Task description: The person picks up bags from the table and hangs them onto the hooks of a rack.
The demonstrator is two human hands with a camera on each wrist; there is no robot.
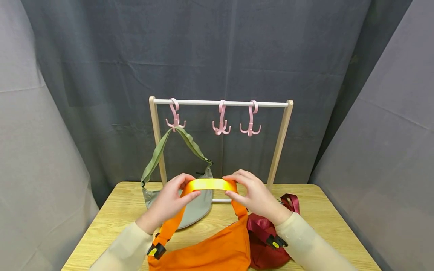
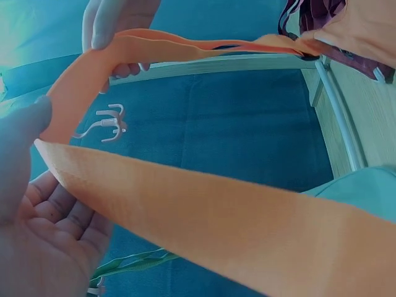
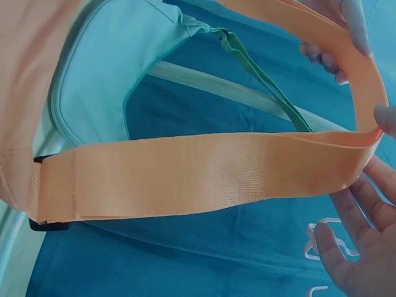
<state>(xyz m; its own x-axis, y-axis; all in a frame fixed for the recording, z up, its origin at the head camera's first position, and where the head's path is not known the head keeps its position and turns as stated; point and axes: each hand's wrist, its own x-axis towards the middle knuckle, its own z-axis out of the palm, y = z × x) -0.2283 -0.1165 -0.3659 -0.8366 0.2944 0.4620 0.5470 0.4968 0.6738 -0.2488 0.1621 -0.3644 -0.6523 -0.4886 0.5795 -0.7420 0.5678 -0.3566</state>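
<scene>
An orange bag (image 1: 210, 250) hangs low at the front of the head view, lifted by its wide strap (image 1: 211, 184). My left hand (image 1: 171, 197) pinches the strap's left bend between thumb and fingers. At the right bend my right hand (image 1: 252, 192) pinches it the same way. Between the hands the strap runs nearly level, and its sides slope down to the bag. In the left wrist view the strap (image 2: 179, 210) passes between thumb and fingers of the left hand (image 2: 55, 241). The right wrist view shows the right hand (image 3: 365, 247) at the strap's bend.
Behind the hands stands a rack with a white bar (image 1: 200, 102) and wooden posts (image 1: 280, 141). Pink hooks (image 1: 221, 120) hang from it. A grey-green bag (image 1: 196, 210) hangs by its green strap (image 1: 157, 154) from the left hook. A dark red bag (image 1: 268, 252) lies on the wooden table (image 1: 322, 214).
</scene>
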